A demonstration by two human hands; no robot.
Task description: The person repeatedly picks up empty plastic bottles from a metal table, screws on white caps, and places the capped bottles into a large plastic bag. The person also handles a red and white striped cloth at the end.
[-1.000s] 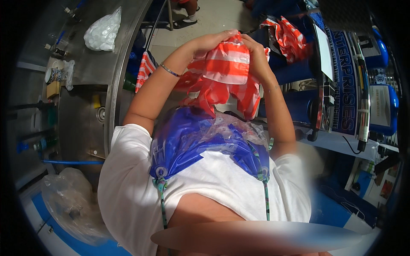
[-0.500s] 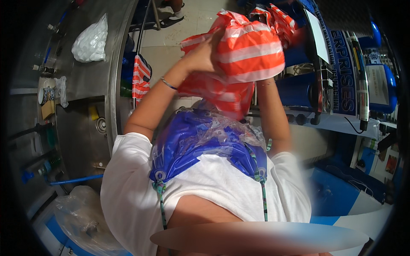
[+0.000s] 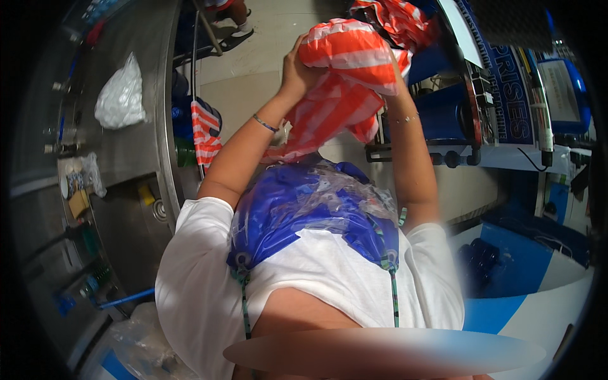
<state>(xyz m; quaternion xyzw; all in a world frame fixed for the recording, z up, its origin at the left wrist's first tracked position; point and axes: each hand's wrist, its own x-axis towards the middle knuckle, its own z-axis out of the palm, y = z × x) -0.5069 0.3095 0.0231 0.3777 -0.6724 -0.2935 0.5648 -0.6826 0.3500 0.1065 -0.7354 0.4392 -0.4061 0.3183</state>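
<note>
**Striped bag held up high, both hands on it**

Both arms are raised; the left hand (image 3: 296,68) has its grip closed on the edge of the orange-and-white striped bag (image 3: 351,50); the right hand (image 3: 394,76) is mostly hidden behind the plastic, so I think its grip is pinching the bag too, but I can't really tell; the bag hangs over the floor, above a blue plastic bundle (image 3: 297,215) pressed to the chest; risk-wise, thin film could tear or slip if one grip loosens; the loose tail might snag the blue machine (image 3: 462,114).
</note>
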